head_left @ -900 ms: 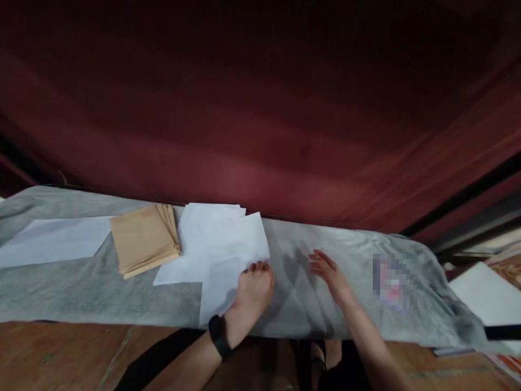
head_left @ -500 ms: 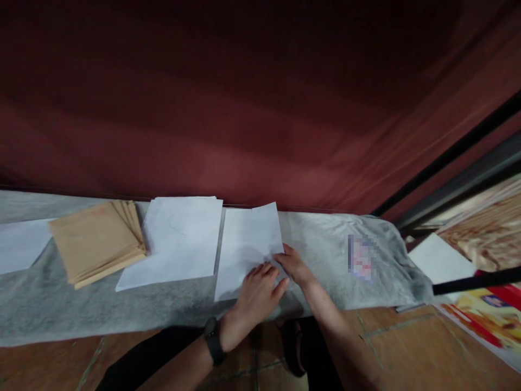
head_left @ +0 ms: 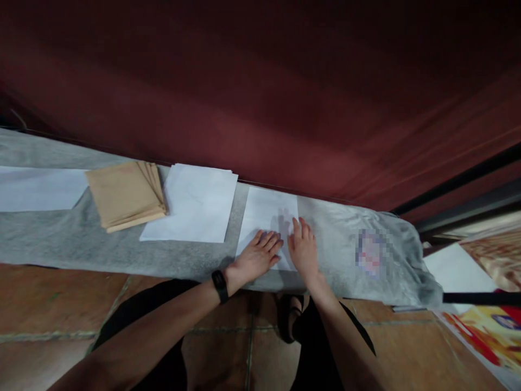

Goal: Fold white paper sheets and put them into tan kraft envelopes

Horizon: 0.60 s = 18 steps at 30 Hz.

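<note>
A white sheet of paper [head_left: 268, 209] lies flat on the long grey cloth-covered surface [head_left: 337, 271]. Over its lower part rests my left hand [head_left: 260, 254], fingers apart and holding nothing; a dark band is on that wrist. At the sheet's right edge is my right hand [head_left: 302, 247], its fingers stretched out and empty. To the left lies a stack of white paper [head_left: 199, 206], its sheets slightly uneven. Beside that stack, several brown envelopes [head_left: 124, 195] are fanned in a pile, partly over the white paper.
Another white sheet [head_left: 38, 187] lies at the far left. A dark red cloth wall [head_left: 244, 141] rises behind the surface. At the right are a black bar [head_left: 480, 298], a white sheet [head_left: 459, 271] and a colourful package [head_left: 496, 331]. Below is a tiled floor [head_left: 220, 353].
The sheet's raised, bent top now lies flat. My right hand has opened, its fingers now pointing away from me. The view has shifted, with the paper and envelopes appearing higher and further right.
</note>
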Motion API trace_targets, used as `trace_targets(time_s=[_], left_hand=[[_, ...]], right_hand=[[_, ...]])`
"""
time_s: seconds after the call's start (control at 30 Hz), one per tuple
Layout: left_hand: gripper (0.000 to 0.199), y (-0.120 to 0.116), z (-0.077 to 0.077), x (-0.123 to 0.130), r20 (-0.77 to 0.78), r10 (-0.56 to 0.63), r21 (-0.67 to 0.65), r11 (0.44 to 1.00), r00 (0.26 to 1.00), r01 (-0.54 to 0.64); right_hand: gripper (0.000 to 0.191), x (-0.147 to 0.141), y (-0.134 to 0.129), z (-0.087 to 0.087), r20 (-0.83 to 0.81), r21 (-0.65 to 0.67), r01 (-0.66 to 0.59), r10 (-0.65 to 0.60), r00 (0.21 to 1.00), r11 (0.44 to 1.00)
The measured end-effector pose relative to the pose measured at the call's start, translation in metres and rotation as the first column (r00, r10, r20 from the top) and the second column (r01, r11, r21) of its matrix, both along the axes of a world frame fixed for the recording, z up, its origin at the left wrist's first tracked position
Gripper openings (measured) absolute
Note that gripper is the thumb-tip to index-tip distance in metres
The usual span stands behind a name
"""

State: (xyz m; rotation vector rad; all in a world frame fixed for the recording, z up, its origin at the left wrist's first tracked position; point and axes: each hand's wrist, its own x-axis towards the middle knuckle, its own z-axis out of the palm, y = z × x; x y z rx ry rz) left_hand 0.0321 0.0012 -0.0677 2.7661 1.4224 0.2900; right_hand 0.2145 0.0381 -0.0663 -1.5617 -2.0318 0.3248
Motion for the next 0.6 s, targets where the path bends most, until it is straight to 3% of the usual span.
trace_targets(time_s=[0.1,0.17,0.4,0.6], left_hand=[[0.044,0.000,-0.001,0.002,-0.026,-0.030,-0.010,1.000,0.999,0.030],[0.042,-0.001,-0.004,0.001,-0.030,-0.047,-0.014,0.999,0.998,0.047],[0.058,-0.005,-0.008,-0.020,0.068,0.027,-0.071,0.997,0.997,-0.022],[0.069,0.002,-0.015,-0.048,0.033,0.287,-0.059,0.957,0.957,-0.285]], right_hand=[[0.049,-0.013,-0.001,-0.008,-0.033,-0.050,-0.225,0.224,0.974,0.973],[0.048,-0.017,-0.001,-0.015,-0.057,-0.090,-0.272,0.267,0.962,0.958],[0.050,0.000,-0.005,-0.023,0.016,-0.059,-0.173,0.174,0.985,0.983],[0.053,0.007,-0.013,-0.026,0.191,0.005,-0.068,0.065,0.979,0.998]])
